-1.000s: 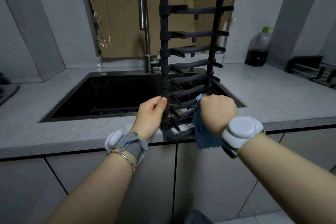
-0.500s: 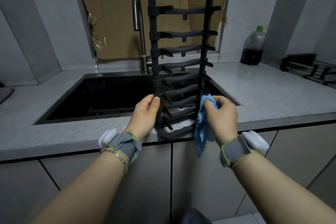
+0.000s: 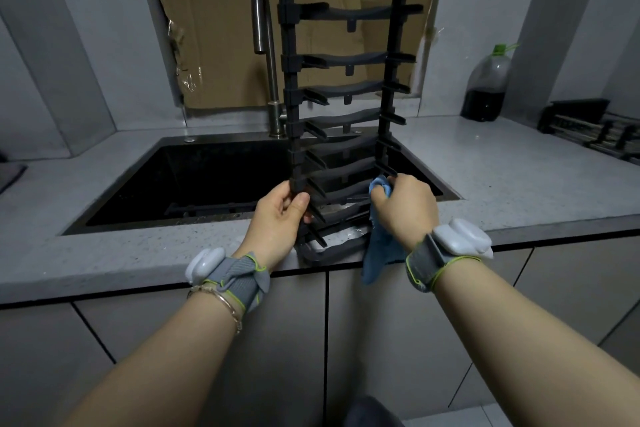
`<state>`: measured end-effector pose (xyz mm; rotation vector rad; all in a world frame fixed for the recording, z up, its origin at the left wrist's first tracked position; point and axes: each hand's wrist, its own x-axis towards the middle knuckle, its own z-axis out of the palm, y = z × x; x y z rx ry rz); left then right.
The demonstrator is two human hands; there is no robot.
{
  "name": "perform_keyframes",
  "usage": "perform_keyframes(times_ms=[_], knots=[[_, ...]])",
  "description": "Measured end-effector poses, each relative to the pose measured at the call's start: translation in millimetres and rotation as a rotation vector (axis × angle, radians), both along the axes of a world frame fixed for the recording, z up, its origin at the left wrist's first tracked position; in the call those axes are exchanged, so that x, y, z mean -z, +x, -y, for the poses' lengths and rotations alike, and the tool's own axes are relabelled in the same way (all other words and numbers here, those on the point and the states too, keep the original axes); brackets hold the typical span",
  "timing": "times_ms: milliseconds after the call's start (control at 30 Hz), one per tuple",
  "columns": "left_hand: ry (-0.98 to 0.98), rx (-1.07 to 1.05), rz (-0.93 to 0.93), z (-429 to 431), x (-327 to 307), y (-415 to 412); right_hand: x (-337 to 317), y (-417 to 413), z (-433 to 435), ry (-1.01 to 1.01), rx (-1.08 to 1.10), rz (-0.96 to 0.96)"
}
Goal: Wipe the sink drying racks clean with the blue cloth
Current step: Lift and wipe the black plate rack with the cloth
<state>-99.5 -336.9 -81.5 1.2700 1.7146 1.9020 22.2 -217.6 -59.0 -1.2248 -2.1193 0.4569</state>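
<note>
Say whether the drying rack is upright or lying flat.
Upright: the drying rack stands on end at the counter edge, left hand gripping its rail.

Arms outstretched — left hand (image 3: pixel 282 215) grips the drying rack (image 3: pixel 346 61), right hand (image 3: pixel 407 210) clutches the blue cloth (image 3: pixel 381 250)

Grey tiled walls (image 3: pixel 86 45), a speckled grey countertop (image 3: pixel 502 177), and cardboard (image 3: pixel 214 28) covering what may be a window.

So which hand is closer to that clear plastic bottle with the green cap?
Right. The right hand, pinching the blue cloth, sits left of and in front of the clear plastic bottle; the left hand grips the black plastic rack farther left.
</note>
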Motion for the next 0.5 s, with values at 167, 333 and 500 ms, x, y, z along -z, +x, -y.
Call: perform_keyframes(times_ms=[167,333,500], knots=[[0.012,-0.027,0.004,-3,4,0,7,17,0,-0.168,-0.149,-0.344],[0.000,-0.024,0.028,-3,2,0,20,31,17,-0.364,-0.008,-1.037],[-0.008,-0.003,0.038,-1,-2,0,21,10,48,-0.090,-0.221,-0.894]])
